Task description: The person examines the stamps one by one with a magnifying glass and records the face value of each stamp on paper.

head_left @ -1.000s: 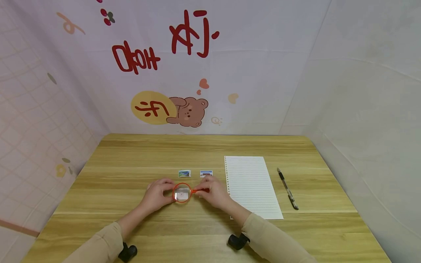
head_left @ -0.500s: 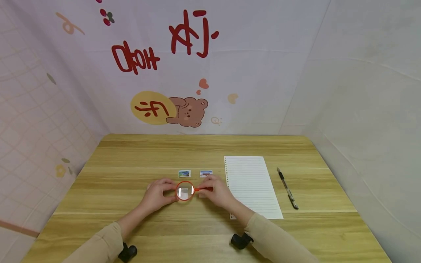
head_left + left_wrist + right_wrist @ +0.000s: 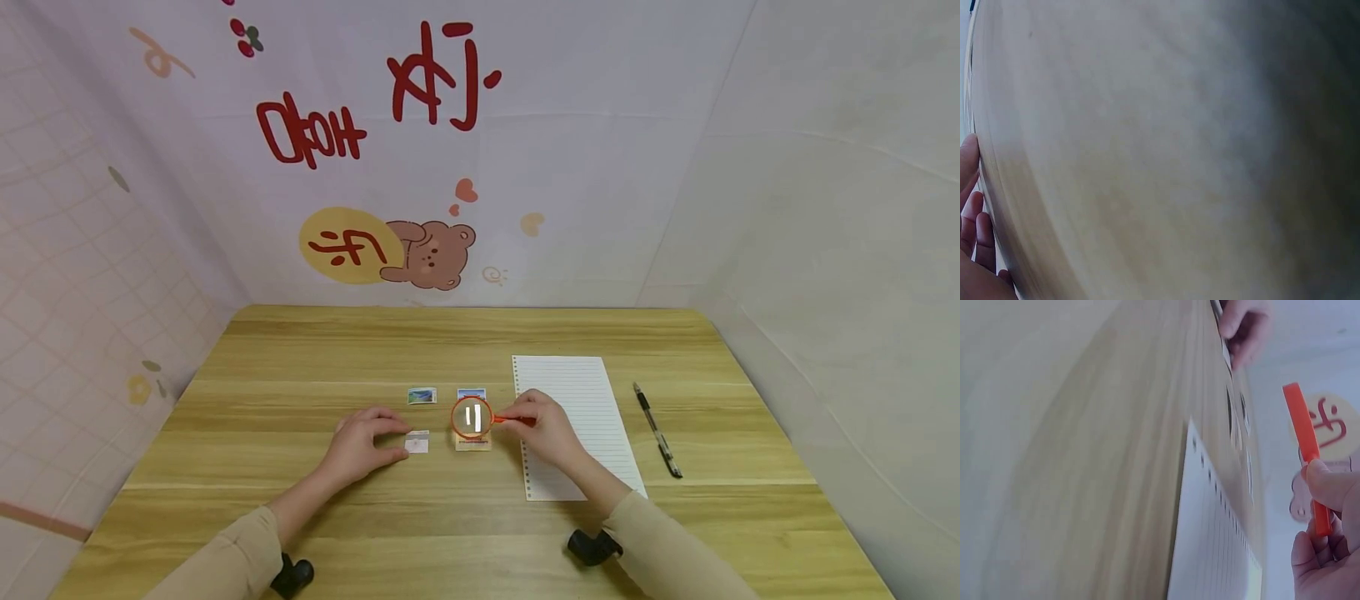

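Observation:
My right hand (image 3: 545, 427) pinches the handle of a magnifying glass (image 3: 472, 417) with an orange-red rim. In the right wrist view the magnifying glass (image 3: 1300, 422) appears edge-on, raised off the table. Its round lens overlaps a cream stamp (image 3: 473, 445) and the lower part of a stamp with a blue top (image 3: 471, 392). My left hand (image 3: 362, 442) rests on the table, thumb and forefinger lying relaxed at the left edge of a small white-and-grey stamp (image 3: 417, 444). In the left wrist view only some fingers (image 3: 969, 162) show at the edge.
A green-and-blue landscape stamp (image 3: 422, 396) lies behind the left hand's stamp. To the right is a lined sheet of paper (image 3: 592, 392), partly under my right forearm. Beyond it lies a black pen (image 3: 657, 430). A printed cloth (image 3: 600, 167) hangs behind the wooden table (image 3: 360, 533).
My right hand has moved right, carrying the magnifying glass from the white-and-grey stamp to the right-hand stamps. The left hand has stayed in place.

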